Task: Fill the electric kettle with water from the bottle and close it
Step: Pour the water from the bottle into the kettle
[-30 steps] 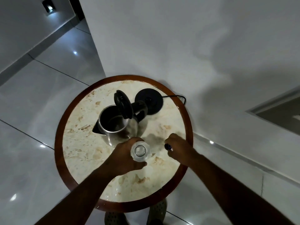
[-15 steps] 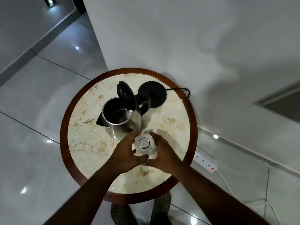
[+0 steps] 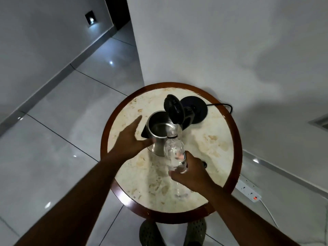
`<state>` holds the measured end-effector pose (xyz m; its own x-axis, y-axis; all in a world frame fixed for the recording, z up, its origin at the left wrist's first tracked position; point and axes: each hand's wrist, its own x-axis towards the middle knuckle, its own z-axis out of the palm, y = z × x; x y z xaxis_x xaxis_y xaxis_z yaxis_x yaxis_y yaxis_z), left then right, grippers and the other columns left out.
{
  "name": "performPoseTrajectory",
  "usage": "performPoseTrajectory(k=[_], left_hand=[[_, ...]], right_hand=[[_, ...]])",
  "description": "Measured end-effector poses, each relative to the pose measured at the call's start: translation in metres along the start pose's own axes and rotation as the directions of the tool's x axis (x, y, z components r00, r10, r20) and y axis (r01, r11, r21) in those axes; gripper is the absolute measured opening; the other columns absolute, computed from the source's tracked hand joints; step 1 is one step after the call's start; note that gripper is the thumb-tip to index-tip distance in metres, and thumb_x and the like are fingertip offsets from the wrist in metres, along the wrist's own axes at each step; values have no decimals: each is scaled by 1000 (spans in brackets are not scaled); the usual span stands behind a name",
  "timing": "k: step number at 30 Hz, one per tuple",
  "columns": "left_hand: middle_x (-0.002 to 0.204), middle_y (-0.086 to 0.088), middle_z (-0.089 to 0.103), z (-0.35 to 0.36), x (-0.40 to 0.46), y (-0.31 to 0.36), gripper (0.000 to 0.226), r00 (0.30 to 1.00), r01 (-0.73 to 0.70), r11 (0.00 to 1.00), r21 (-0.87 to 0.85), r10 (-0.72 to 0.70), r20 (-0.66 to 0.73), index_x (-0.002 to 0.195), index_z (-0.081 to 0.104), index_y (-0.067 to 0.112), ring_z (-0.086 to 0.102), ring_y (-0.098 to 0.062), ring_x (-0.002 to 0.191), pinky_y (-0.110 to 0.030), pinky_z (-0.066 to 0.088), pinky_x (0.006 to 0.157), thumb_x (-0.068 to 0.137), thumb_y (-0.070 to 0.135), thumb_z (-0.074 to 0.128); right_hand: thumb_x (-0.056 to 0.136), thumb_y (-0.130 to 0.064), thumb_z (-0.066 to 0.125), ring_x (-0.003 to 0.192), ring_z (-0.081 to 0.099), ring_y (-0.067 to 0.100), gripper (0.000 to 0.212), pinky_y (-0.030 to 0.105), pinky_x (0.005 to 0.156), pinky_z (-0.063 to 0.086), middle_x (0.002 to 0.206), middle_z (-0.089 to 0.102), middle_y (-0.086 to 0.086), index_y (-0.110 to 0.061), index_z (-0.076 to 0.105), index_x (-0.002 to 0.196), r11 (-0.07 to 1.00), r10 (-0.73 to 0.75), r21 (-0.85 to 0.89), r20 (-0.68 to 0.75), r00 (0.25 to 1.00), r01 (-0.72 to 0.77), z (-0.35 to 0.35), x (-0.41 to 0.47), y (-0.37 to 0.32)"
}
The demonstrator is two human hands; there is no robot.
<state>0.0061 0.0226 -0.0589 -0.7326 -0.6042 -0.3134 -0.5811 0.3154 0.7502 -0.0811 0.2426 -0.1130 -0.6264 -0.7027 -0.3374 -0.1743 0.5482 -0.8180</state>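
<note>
A steel electric kettle [image 3: 160, 126] stands on the round marble table [image 3: 209, 139], off its base, with its black lid [image 3: 173, 109] hinged upright. My right hand [image 3: 190, 172] grips a clear plastic water bottle [image 3: 174, 153], uncapped and tilted so its mouth reaches over the kettle's near rim. My left hand [image 3: 131, 139] is open, fingers spread, against the kettle's left side by the spout. A small dark cap [image 3: 205, 164] lies on the table just right of my right hand.
The black kettle base [image 3: 197, 110] sits behind the kettle, its cord running off the table's right edge. A white power strip [image 3: 248, 190] lies on the tiled floor at right. A white wall corner stands right behind the table. My feet show under the near edge.
My left hand let go of the bottle and moved to the kettle's side. My right hand took over the bottle and tilted its mouth over the kettle opening.
</note>
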Motion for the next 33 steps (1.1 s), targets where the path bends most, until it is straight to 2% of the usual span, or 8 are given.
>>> performPoseTrajectory(k=[3,6,11,18,22,25,28,33], left_hand=[[145,-6,49,11,10,5,90,996,-84,996,23,84,20,146,33,25,43,-23,135,-22,30,100,72,31,83],[133,2,60,12,14,5,86,995,-98,994,-51,99,26,142,39,32,52,-17,124,-13,35,89,69,29,85],[116,16,55,13,16,1,90,996,-86,990,-109,87,7,142,40,31,45,0,110,7,29,71,65,29,87],[114,19,52,13,18,-3,88,997,-82,988,-131,83,1,140,43,29,46,0,109,7,32,67,65,24,88],[120,15,57,13,19,-3,85,997,-71,984,-165,74,11,138,45,31,49,1,108,2,32,76,65,21,88],[110,27,56,12,20,-3,82,996,-91,983,-161,94,7,130,44,46,49,8,100,5,33,71,64,23,88],[104,32,51,12,20,-3,83,994,-109,985,-136,109,-6,130,43,46,47,7,97,8,33,66,64,24,88],[104,30,52,13,21,-6,84,994,-108,984,-143,107,-15,132,43,43,47,6,98,11,31,65,64,22,88]], right_hand=[[57,-52,76,74,67,-7,40,14,60,53,83,72,-19,-43,58,91,998,67,-14,94,993,-66,-10,-2,-11],[55,-49,75,71,70,0,34,21,60,57,81,74,-11,-38,63,86,989,137,26,166,976,-143,-26,-1,-27],[67,-47,72,83,72,23,28,47,83,57,87,75,9,-25,68,83,986,149,31,302,942,-166,-48,1,-53],[65,-49,72,75,71,27,37,38,67,53,78,72,9,-19,71,86,951,255,56,417,873,-305,-64,6,-84],[63,-50,75,81,71,36,55,38,71,48,80,66,11,-8,69,97,916,323,73,449,833,-394,-67,12,-97],[62,-52,76,83,65,34,68,41,76,47,86,64,16,0,65,105,897,351,80,468,811,-435,-71,15,-103],[65,-52,73,96,70,36,52,44,87,53,97,75,17,-10,73,96,902,352,58,474,807,-428,-72,17,-104],[66,-51,73,93,72,34,44,47,92,52,96,76,15,-16,74,93,891,356,83,481,801,-445,-73,16,-104]])
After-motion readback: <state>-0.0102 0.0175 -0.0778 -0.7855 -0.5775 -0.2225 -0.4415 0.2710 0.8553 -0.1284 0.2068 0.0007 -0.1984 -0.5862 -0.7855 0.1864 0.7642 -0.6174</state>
